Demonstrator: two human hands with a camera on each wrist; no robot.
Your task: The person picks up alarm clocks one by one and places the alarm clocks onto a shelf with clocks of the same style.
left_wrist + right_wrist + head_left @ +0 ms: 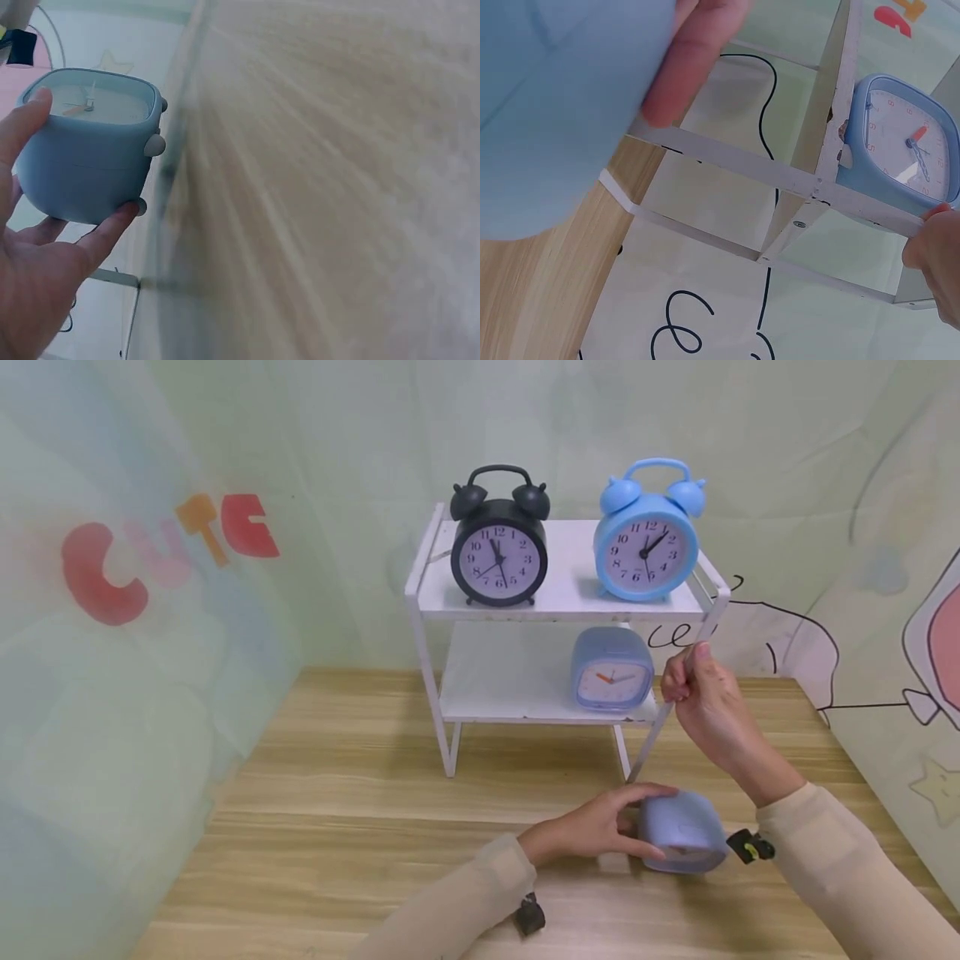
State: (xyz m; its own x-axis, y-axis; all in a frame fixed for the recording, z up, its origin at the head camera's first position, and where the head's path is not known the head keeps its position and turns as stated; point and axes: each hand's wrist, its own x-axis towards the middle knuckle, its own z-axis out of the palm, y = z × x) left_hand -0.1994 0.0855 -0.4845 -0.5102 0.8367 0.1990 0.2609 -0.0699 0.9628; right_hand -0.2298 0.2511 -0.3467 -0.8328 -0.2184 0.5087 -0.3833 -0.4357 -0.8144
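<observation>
My left hand (pixel 596 827) holds a blue rounded-square alarm clock (pixel 682 831) over the wooden tabletop, in front of the white two-tier rack (pixel 517 712). In the left wrist view the thumb lies at the rim of that clock's face (pixel 105 105), with the fingers around its far side; its small round feet show. My right hand (pixel 708 710) grips the right front post of the rack. A similar blue square clock (pixel 612 668) stands on the lower shelf, just left of the right hand, and also shows in the right wrist view.
A black twin-bell alarm clock (pixel 499 560) stands on the top shelf at left, a light blue twin-bell clock (pixel 648 556) at right. Patterned cloth walls (pixel 360 460) enclose the wooden tabletop (pixel 337 827) at the back and sides.
</observation>
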